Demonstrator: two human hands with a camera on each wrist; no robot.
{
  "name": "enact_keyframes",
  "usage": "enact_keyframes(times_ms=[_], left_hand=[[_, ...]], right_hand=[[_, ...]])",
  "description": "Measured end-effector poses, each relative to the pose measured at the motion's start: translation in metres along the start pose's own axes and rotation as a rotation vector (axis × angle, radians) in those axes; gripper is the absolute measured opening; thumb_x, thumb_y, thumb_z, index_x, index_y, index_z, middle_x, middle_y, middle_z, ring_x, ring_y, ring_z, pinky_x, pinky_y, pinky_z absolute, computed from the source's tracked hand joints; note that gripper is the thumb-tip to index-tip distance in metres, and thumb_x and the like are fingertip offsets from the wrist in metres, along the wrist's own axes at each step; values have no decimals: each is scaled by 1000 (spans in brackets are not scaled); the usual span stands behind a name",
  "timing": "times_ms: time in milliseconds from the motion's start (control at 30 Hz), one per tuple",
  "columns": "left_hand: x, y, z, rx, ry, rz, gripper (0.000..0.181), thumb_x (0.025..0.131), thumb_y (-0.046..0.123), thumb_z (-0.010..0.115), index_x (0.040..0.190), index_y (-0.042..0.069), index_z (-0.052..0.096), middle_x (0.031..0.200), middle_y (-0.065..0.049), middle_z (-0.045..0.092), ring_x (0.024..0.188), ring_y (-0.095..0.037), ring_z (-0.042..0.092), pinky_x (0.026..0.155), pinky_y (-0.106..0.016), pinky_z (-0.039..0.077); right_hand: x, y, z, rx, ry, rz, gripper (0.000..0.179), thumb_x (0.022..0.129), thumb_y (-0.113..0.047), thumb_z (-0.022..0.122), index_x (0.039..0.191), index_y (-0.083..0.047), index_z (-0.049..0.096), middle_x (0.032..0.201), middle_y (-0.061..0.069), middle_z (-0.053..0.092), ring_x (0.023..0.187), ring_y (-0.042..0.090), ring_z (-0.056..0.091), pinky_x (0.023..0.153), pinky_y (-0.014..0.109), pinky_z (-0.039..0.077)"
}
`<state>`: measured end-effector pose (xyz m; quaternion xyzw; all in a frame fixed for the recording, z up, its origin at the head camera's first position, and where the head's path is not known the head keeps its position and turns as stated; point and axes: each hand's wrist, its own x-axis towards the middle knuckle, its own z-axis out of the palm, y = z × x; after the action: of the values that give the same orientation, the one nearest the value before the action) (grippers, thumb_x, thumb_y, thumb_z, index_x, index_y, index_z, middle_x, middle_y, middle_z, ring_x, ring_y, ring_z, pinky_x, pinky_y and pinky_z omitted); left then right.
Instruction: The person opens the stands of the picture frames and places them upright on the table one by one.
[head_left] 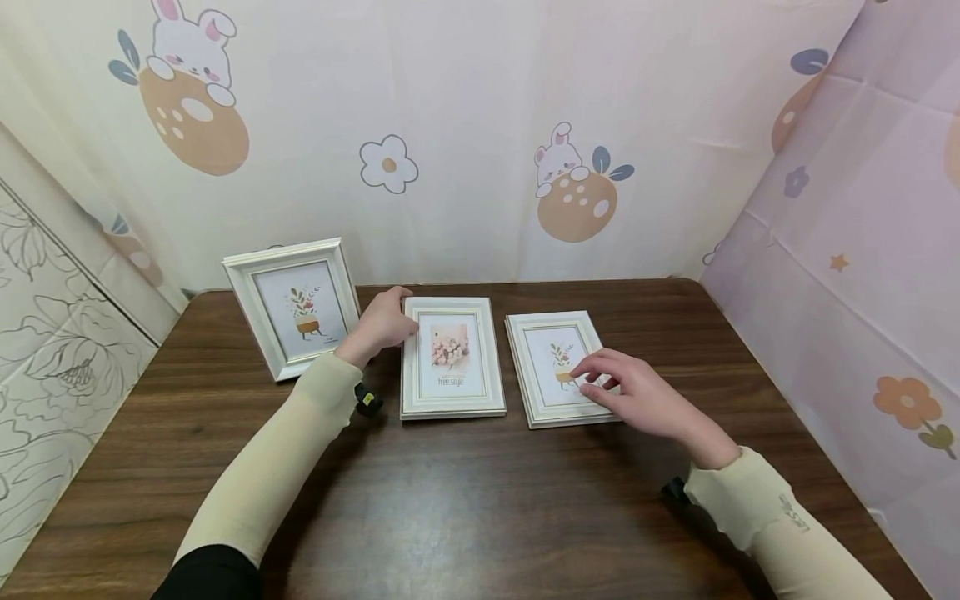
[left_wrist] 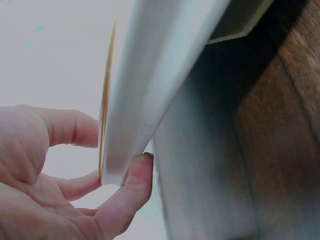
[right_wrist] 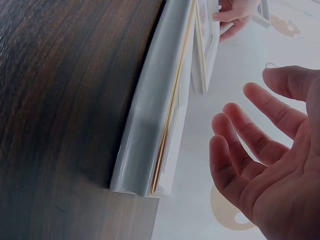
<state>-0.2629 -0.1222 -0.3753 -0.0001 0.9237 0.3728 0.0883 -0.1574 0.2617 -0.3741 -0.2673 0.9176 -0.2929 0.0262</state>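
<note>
Three white picture frames are on the table. My left hand [head_left: 384,321] is at the upper left edge of the middle picture frame [head_left: 492,358], which shows a floral print. In the left wrist view, the thumb and fingers [left_wrist: 75,129] pinch that white frame edge [left_wrist: 145,85] near its corner. Over the lower right part of the right picture frame [head_left: 520,350], a potted-plant print, hovers my right hand [head_left: 637,392]. Its loosely bent fingers [right_wrist: 260,135] hold nothing and stand apart from the frame side [right_wrist: 150,110] in the right wrist view.
Leaning back at the left stands another picture frame [head_left: 246,296] with a plant print. A brown wooden table [head_left: 465,508] lies under everything. Behind it hangs a pale curtain [head_left: 472,75] with rabbit and flower prints, continuing along the right side.
</note>
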Motion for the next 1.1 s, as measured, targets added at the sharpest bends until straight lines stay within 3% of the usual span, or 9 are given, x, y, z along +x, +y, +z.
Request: enact_keyframes(times_ms=[133,400,700,1100], left_hand=[[-3,2,-2,24,36,49,62,87,4,63,145,3,42,136,-21,49,107,-31,53,82,-40,49],[-13,5,-6,-8,70,100,61,87,3,65,143,3,43,138,-21,46,113,-32,50,93,-46,47],[-23,7,-10,-71,105,148,52,91,6,69,137,4,45,130,-17,49,106,-30,56,80,-41,53],[-29,1,-11,-184,207,225,48,89,8,74,130,3,50,124,-16,51,102,-31,61,80,-42,54]], right_hand=[[0,0,0,2,3,-1,20,96,-17,68,115,-12,69,108,1,66,93,15,60,80,43,55],[0,1,-2,6,3,-1,20,97,-21,67,115,-12,69,109,2,66,93,15,60,79,40,55],[1,3,-6,-6,19,8,20,96,-18,68,114,-10,69,107,2,66,90,15,60,76,35,53],[2,13,-9,-24,50,19,19,96,-16,68,114,-10,70,105,-1,65,82,16,58,69,33,49]])
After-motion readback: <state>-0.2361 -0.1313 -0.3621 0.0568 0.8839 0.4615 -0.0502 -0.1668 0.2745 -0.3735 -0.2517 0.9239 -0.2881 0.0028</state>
